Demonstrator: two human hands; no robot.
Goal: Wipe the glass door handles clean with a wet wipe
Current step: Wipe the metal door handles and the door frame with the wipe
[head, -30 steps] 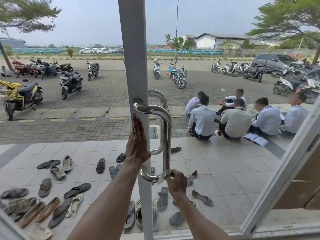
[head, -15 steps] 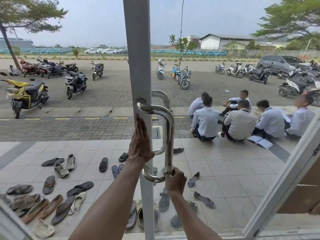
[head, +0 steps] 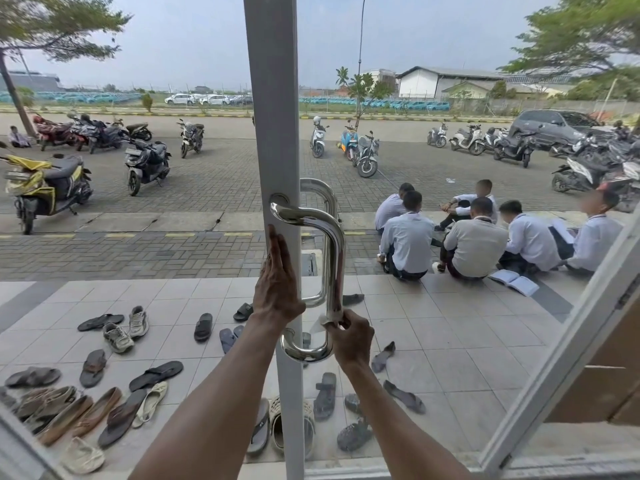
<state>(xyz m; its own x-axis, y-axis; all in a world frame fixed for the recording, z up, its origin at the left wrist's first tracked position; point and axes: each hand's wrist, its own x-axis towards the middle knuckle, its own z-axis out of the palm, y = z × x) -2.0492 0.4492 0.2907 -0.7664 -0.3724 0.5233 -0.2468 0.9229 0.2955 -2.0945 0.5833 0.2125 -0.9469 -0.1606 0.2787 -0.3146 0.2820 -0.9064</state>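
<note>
Pressing flat on the white door stile [head: 273,98], the left hand [head: 277,289] is laid with fingers straight, at 9 o'clock of the steel handle [head: 334,258]. The wet wipe [head: 325,322] is pinched round the bar's lower end by the curled right hand [head: 351,337]. The bar above is left uncovered toward 12 o'clock. Sandals [head: 117,393] are scattered at 8 o'clock, and seated people [head: 478,244] are seen at 3 o'clock.

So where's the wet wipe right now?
Centre of the head view: the wipe is pinched by the right hand against the lower end of the door handle.
</note>
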